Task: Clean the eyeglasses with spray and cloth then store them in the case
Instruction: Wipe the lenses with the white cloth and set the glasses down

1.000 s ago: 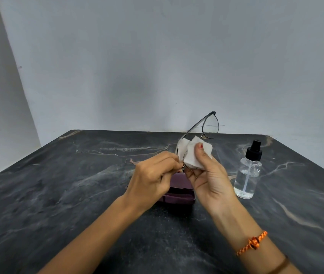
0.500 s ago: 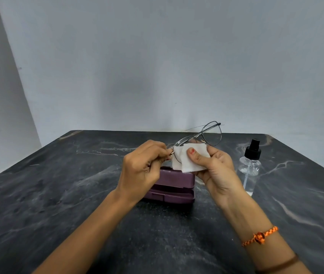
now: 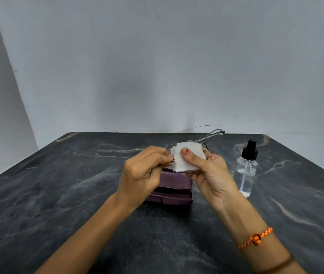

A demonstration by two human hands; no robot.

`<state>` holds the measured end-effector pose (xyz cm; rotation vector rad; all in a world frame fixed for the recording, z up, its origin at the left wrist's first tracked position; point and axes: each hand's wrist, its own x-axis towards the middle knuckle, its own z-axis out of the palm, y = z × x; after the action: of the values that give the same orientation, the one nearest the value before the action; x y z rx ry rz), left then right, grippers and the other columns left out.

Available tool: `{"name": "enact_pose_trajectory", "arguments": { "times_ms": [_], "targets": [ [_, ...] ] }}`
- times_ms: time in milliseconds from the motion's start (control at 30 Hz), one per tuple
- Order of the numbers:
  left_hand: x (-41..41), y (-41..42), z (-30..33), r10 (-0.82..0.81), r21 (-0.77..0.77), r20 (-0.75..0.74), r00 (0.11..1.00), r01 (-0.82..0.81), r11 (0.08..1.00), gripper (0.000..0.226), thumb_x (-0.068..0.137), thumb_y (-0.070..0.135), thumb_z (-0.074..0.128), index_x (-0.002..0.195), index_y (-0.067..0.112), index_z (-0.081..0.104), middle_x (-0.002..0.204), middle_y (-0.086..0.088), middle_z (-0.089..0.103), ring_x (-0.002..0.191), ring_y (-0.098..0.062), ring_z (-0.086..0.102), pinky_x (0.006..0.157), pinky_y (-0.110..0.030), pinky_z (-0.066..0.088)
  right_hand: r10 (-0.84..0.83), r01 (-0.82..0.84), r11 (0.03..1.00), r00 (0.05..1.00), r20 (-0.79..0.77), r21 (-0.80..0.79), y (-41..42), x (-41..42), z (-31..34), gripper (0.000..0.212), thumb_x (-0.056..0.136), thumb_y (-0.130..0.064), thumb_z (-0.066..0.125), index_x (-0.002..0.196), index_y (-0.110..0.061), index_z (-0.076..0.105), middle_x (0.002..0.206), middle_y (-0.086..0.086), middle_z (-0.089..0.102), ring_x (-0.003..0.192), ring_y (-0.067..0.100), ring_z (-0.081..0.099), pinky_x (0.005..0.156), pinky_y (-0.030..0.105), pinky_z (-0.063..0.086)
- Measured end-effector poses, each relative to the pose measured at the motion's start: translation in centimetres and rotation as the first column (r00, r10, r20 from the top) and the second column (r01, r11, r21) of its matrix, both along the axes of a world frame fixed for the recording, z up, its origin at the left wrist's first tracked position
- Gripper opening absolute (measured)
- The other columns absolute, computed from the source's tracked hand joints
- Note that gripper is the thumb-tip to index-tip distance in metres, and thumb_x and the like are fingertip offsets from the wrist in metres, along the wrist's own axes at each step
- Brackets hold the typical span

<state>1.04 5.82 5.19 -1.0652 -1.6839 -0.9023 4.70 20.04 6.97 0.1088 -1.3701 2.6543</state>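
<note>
Head view, spray bottle (image 3: pixel 245 171) beside case (image 3: pixel 174 187)

Eyeglasses (image 3: pixel 214 142): thin dark wire frame, raised off the table, one lens exposed, the other wrapped in cloth. Cloth (image 3: pixel 188 159): white, folded. Case (image 3: pixel 174 189): plum hard shell, shut, mid-table. Spray bottle (image 3: pixel 246 173): clear, black pump top, upright, right of the case, toward the table's right edge.
</note>
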Motion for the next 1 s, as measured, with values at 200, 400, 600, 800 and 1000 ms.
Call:
{"name": "enact_pose_trajectory", "arguments": {
  "times_ms": [200, 400, 600, 800, 1000],
  "targets": [
    [0.3, 0.1, 0.2, 0.022, 0.104, 0.014, 1.000, -0.023, 0.994, 0.015, 0.066, -0.016, 0.065, 0.076, -0.007, 0.069, 0.075, -0.009, 0.066, 0.074, -0.008, 0.059, 0.070, -0.007, 0.049, 0.000, 0.002, 0.991, 1.000, -0.015, 0.133, 1.4, 0.1, 0.7, 0.054, 0.050, -0.005, 0.069, 0.103, 0.001, 0.058, 0.068, 0.001, 0.074, 0.064, 0.013, 0.071, 0.051, 0.023, 0.056],
    [0.7, 0.3, 0.4, -0.031, 0.172, 0.058, 0.998, 0.020, 0.985, 0.016, 0.066, -0.013, 0.067, 0.080, -0.004, 0.068, 0.078, 0.000, 0.062, 0.073, -0.005, 0.060, 0.069, -0.008, 0.050, -0.034, 0.034, 0.998, 0.999, -0.002, 0.056, 1.2, -0.1, 0.3, 0.035, 0.055, -0.012, 0.067, 0.090, -0.006, 0.062, 0.064, -0.001, 0.073, 0.059, 0.010, 0.069, 0.050, 0.022, 0.056],
    [0.9, 0.7, 0.0, -0.050, 0.054, 0.017, 0.999, 0.049, 0.997, 0.016, 0.064, -0.018, 0.066, 0.073, -0.006, 0.069, 0.071, -0.010, 0.068, 0.074, -0.008, 0.061, 0.072, -0.010, 0.051, 0.003, -0.004, 0.994, 1.000, -0.012, -0.105, 0.1, -0.2, -0.2, 0.031, 0.061, -0.012, 0.065, 0.090, -0.002, 0.062, 0.065, 0.004, 0.074, 0.059, 0.012, 0.070, 0.049, 0.020, 0.055],
    [0.7, 0.4, 0.1, -0.036, 0.107, 0.019, 0.999, 0.034, 0.994, 0.012, 0.065, -0.014, 0.067, 0.073, -0.005, 0.070, 0.077, -0.007, 0.066, 0.074, -0.010, 0.062, 0.072, -0.011, 0.051, 0.053, -0.052, 0.998, 0.999, -0.011, 0.032, 0.5, 0.0, 0.2, 0.053, 0.053, -0.004, 0.067, 0.105, 0.001, 0.056, 0.078, 0.009, 0.071, 0.062, 0.014, 0.070, 0.053, 0.024, 0.058],
    [0.9, 0.4, 0.4, -0.065, 0.119, 0.031, 0.997, 0.061, 0.991, 0.008, 0.070, -0.007, 0.066, 0.077, -0.006, 0.069, 0.081, -0.003, 0.063, 0.074, -0.010, 0.062, 0.072, -0.010, 0.051, 0.031, -0.027, 0.984, 0.999, -0.021, 0.174, 1.9, 0.2, 0.8, 0.052, 0.051, -0.007, 0.069, 0.101, 0.001, 0.058, 0.069, 0.002, 0.073, 0.065, 0.013, 0.071, 0.056, 0.024, 0.058]
  ]
}}
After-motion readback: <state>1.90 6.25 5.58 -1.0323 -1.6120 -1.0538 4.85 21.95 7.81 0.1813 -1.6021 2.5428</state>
